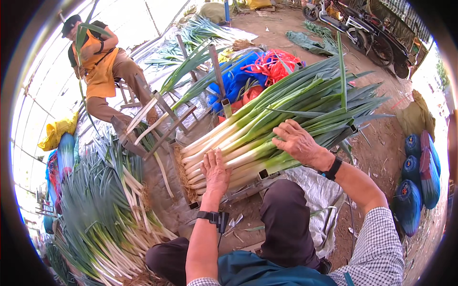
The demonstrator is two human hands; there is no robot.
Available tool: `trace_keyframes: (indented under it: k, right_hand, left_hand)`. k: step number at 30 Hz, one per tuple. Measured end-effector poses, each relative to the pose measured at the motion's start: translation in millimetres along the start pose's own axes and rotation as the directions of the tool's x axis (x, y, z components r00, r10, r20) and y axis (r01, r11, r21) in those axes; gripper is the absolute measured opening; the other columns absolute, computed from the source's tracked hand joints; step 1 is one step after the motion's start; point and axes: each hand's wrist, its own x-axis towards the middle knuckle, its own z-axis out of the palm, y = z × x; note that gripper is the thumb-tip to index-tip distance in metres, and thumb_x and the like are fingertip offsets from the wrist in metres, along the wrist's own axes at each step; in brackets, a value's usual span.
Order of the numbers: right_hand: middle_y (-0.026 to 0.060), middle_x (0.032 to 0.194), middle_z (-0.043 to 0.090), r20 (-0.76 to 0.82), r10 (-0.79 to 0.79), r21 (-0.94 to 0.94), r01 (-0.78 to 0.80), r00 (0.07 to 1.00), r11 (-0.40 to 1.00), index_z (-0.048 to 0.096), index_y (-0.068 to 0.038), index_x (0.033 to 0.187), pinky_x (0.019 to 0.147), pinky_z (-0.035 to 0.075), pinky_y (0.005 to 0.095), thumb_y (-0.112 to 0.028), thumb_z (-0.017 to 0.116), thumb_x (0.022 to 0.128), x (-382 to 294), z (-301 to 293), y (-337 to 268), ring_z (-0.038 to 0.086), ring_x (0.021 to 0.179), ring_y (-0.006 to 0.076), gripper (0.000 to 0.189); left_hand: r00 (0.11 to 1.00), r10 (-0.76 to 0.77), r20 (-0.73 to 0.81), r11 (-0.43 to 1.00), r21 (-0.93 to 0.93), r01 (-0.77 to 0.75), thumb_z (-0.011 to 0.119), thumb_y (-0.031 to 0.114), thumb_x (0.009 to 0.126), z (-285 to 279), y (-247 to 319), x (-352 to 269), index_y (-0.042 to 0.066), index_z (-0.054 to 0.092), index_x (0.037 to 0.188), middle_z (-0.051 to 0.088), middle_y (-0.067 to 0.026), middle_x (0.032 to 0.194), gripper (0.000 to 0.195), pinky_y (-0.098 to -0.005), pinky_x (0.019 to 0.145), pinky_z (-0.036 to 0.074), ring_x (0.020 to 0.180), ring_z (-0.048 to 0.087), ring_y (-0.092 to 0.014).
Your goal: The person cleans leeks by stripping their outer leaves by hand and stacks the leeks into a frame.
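Observation:
A thick bundle of leeks or large green onions (247,143) lies slantwise across a metal rack (264,175) before me. Their rooted white ends (184,171) point left, and the green leaves (322,93) spread to the upper right. My left hand (216,171) rests palm down on the white stalks near the roots, its fingers extended. Over the green part of the stalks lies my right hand (298,143), fingers apart and slightly bent. Neither hand closes around a stalk that I can see. Both wrists wear dark bands.
A loose heap of leeks (107,214) lies at my left. Across from me, a seated person in an orange apron (102,68) handles a leek beside another metal rack (171,121). Red plastic strips (275,68) lie behind my bundle. Wrapped bundles (408,203) and parked two-wheelers (372,39) are at right.

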Motion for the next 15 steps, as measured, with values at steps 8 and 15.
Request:
trace_keyframes:
  k: [8, 15]
  right_hand:
    - [0.0086, 0.108, 0.061, 0.033, -0.057, 0.033, 0.056, 0.998, 0.998, 0.067, -0.010, 0.103, 0.101, 0.042, 0.0412, -0.017, 0.058, 0.081, 1, 17, 33, 0.056, 0.109, 0.0278, 0.024]
    - [0.0105, 0.103, 0.062, 0.064, 0.030, 0.020, -0.031, 0.998, 0.999, 0.065, -0.005, 0.091, 0.097, 0.044, 0.0409, -0.014, 0.061, 0.076, -9, 15, -7, 0.058, 0.104, 0.0275, 0.018]
  left_hand:
    - [0.999, 0.034, 0.005, 0.998, 0.046, -0.034, 0.068, 0.040, 0.089, -10, 26, 0, 0.004, 0.025, 0.156, 0.022, -0.0245, 0.161, 0.087, -0.0562, 0.122, 0.008, 0.150, 0.016, -0.044]
    - [0.993, 0.054, 0.109, 0.999, -0.006, -0.054, 0.076, 0.054, 0.080, -23, 17, 24, 0.007, 0.021, 0.158, 0.015, -0.0200, 0.165, 0.107, -0.0522, 0.123, 0.005, 0.153, 0.008, -0.040]
